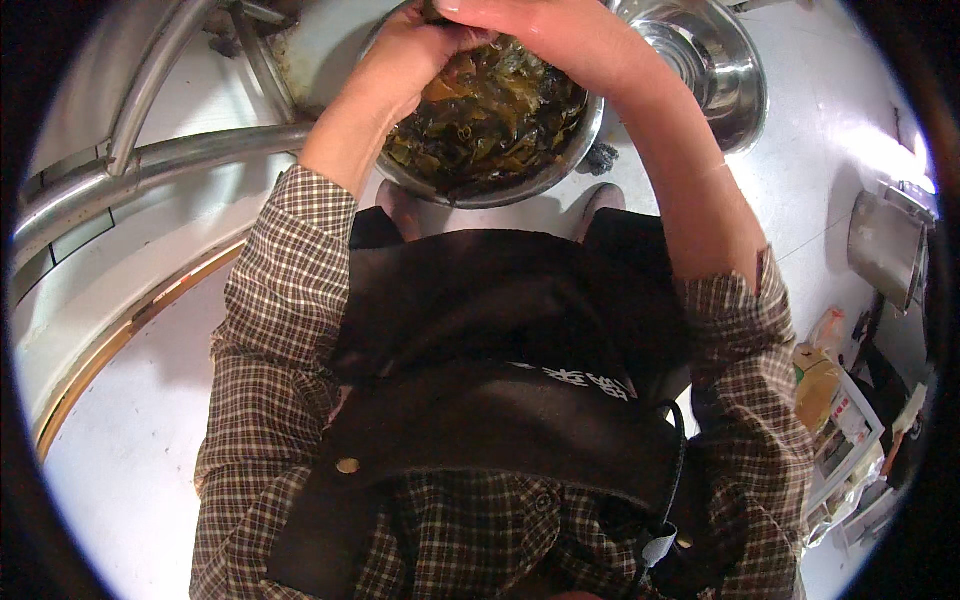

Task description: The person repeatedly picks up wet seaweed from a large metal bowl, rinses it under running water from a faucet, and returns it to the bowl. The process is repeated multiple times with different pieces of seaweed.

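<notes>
A round stainless-steel basin (517, 196) stands on the floor between my shoes. Wet, dark green-brown leafy strips (487, 127), which look like seaweed or soaked greens, fill it. My left hand (431, 41) is over the basin's far left side, at the top edge of the picture. My right hand (502, 15) reaches across from the right and meets it there. A small dark bit shows between the two hands, too little of it to name. The fingers are partly cut off by the picture's edge, so their grip is hidden.
A second steel basin (739, 90) stands to the right. A dark scouring pad (600, 159) lies beside the first basin. Metal tube framing (202, 150) runs along the left. Farther right are a metal container (881, 240) and a white-rimmed crate (862, 409) with packages.
</notes>
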A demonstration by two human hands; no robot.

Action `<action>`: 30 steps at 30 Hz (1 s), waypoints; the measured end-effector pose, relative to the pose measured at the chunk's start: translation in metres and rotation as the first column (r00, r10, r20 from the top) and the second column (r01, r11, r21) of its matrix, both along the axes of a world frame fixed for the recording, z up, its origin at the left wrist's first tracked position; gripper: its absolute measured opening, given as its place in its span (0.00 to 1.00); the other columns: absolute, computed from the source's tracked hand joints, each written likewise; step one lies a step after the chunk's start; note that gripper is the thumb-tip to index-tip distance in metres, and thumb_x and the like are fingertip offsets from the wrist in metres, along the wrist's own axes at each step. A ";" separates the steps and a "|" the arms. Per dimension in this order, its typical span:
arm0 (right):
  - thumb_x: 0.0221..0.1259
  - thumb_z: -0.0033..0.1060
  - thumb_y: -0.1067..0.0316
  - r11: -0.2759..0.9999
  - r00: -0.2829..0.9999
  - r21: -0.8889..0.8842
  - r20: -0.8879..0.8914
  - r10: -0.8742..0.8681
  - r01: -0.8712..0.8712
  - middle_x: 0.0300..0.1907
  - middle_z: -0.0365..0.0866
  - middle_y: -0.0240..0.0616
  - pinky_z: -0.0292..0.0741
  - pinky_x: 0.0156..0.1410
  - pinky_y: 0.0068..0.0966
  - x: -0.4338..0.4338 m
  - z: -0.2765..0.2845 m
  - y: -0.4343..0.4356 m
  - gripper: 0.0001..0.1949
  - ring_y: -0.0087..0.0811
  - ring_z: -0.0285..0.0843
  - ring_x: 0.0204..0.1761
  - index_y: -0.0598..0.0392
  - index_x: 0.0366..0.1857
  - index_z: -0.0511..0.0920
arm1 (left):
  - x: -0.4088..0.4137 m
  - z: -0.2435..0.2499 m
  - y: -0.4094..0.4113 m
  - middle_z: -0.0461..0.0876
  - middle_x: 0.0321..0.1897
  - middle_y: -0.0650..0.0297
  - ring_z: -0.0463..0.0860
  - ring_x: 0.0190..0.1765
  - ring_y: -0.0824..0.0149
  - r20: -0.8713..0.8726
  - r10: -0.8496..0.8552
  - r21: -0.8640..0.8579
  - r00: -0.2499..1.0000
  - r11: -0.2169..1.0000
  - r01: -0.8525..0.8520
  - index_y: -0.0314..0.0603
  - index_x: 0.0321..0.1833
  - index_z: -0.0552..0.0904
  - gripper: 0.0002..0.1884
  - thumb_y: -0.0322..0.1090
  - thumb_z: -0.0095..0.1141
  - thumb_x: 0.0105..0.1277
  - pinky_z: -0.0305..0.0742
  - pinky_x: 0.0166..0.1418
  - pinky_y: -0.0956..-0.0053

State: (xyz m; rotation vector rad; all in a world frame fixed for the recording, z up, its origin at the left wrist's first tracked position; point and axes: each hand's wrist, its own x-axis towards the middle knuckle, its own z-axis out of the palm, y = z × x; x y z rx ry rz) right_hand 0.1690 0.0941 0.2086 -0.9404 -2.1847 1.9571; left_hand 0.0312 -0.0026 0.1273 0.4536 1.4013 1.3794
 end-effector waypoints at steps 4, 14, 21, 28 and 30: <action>0.69 0.63 0.52 0.966 0.936 0.229 -0.352 -0.029 0.116 0.52 0.83 0.41 0.75 0.62 0.31 0.020 -0.047 0.008 0.23 0.34 0.77 0.59 0.58 0.59 0.76 | -0.008 0.005 0.007 0.85 0.48 0.56 0.86 0.49 0.58 0.356 0.020 -0.061 0.934 0.998 0.002 0.30 0.56 0.80 0.15 0.36 0.50 0.76 0.85 0.53 0.62; 0.62 0.72 0.66 0.972 0.969 -0.096 -0.103 -0.226 0.216 0.49 0.86 0.37 0.80 0.58 0.29 0.011 -0.131 0.018 0.22 0.31 0.84 0.50 0.58 0.58 0.78 | -0.013 0.018 0.008 0.84 0.50 0.52 0.86 0.50 0.55 0.545 0.103 0.044 0.832 0.988 -0.151 0.35 0.60 0.76 0.19 0.43 0.47 0.77 0.84 0.51 0.58; 0.65 0.53 0.82 0.867 0.827 -0.388 -0.337 -0.450 0.314 0.60 0.78 0.36 0.79 0.64 0.29 -0.001 -0.077 0.009 0.19 0.32 0.79 0.60 0.55 0.59 0.78 | -0.008 0.019 0.007 0.80 0.55 0.50 0.84 0.53 0.53 0.353 0.258 -0.244 0.899 0.953 -0.178 0.34 0.66 0.71 0.19 0.34 0.38 0.77 0.86 0.55 0.53; 0.61 0.57 0.60 0.866 0.885 -0.466 -0.307 -0.350 0.181 0.50 0.82 0.39 0.77 0.58 0.25 -0.012 -0.064 -0.001 0.25 0.32 0.81 0.52 0.57 0.62 0.75 | -0.008 0.030 0.013 0.82 0.59 0.59 0.82 0.57 0.57 0.589 0.190 -0.053 0.786 0.979 -0.197 0.42 0.63 0.79 0.23 0.51 0.42 0.78 0.79 0.63 0.54; 0.63 0.65 0.55 0.923 0.881 -0.290 -0.324 -0.344 0.254 0.51 0.80 0.39 0.72 0.64 0.29 -0.021 -0.062 -0.022 0.26 0.34 0.78 0.54 0.58 0.61 0.76 | -0.010 0.023 0.016 0.85 0.54 0.62 0.83 0.56 0.59 0.570 0.268 -0.165 0.777 0.963 -0.211 0.45 0.56 0.84 0.25 0.58 0.46 0.76 0.75 0.66 0.57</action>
